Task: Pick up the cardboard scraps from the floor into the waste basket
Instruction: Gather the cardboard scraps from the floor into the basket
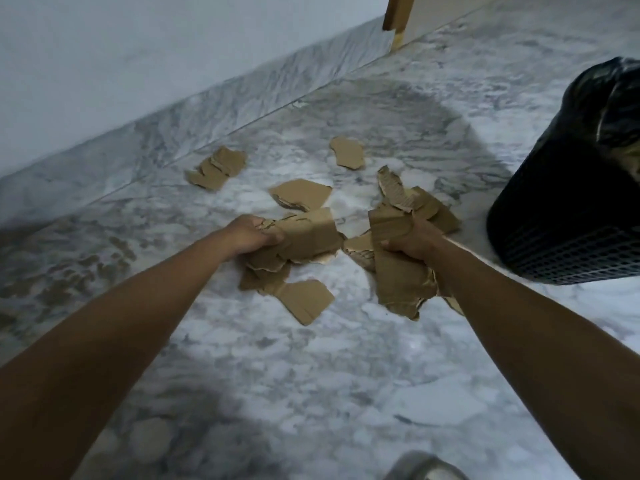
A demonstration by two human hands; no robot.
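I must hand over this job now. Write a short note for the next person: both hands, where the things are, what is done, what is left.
Left hand grips a bundle of cardboard scraps.
Right hand grips another bundle.
Waste basket, black-lined, stands to the right on the marble floor.
Done: both handfuls gathered, none dropped in yet.
Left: empty both hands into the basket, then collect the loose scraps near the wall.

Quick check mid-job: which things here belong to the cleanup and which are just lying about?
Job:
- cardboard scraps, loose on the floor
- bunches gripped by left hand and right hand
- waste basket

Not part:
- wooden door frame
- grey object, bottom edge
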